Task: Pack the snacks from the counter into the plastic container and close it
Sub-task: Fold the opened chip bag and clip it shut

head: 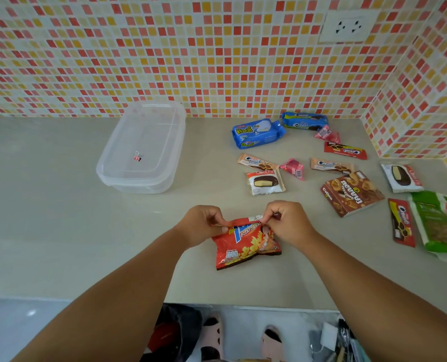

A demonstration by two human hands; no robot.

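Observation:
A red potato snack bag (246, 244) lies on the counter near the front edge. My left hand (201, 223) and my right hand (286, 222) both pinch its folded top edge. The clear plastic container (112, 171) stands at the back left with its lid on, and a small pink binder clip (137, 156) rests on top. Several snacks lie scattered to the right: a blue wafer pack (257, 133), a blue cookie pack (304, 121), a Choco Pie (265, 182), a brown box (351, 193), a green bag (441, 223).
The tiled wall runs along the back and turns forward at the right, with a socket (347, 26) high up. The counter's front edge (217, 304) is just below my arms. Slippers and bags show on the floor underneath.

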